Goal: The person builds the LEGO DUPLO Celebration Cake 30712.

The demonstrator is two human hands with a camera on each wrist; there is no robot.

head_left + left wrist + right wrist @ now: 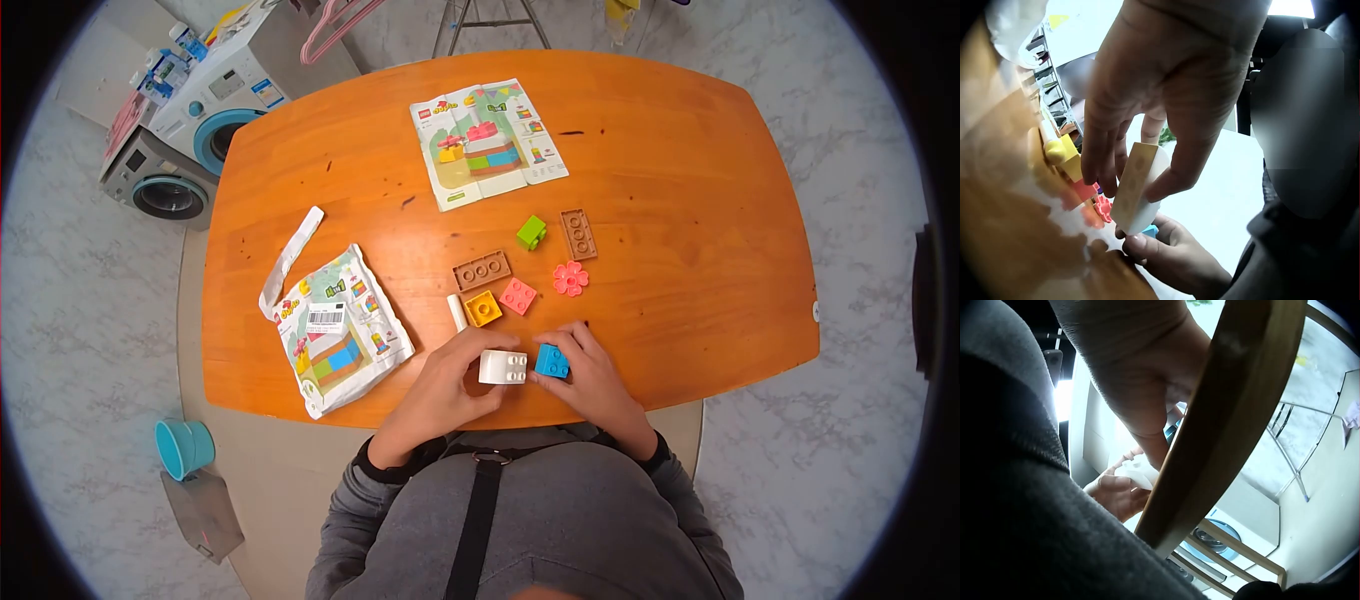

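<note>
Left hand (443,382) grips white block (495,367); right hand (597,383) pinches blue block (553,361), just right of the white block. Steady handling probably needs light grips, fingertips off studs (514,376).

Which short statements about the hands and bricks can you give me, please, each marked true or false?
The left hand holds a white studded plastic brick. True.
The right hand grips a square yellow plastic brick. False: that hand holds a blue studded plastic brick.
The pink flower-shaped plastic piece lies inside the packet. False: it lies on the brown wooden table.
A printed paper sheet lies farther from both hands than the bright green plastic brick. True.
</note>
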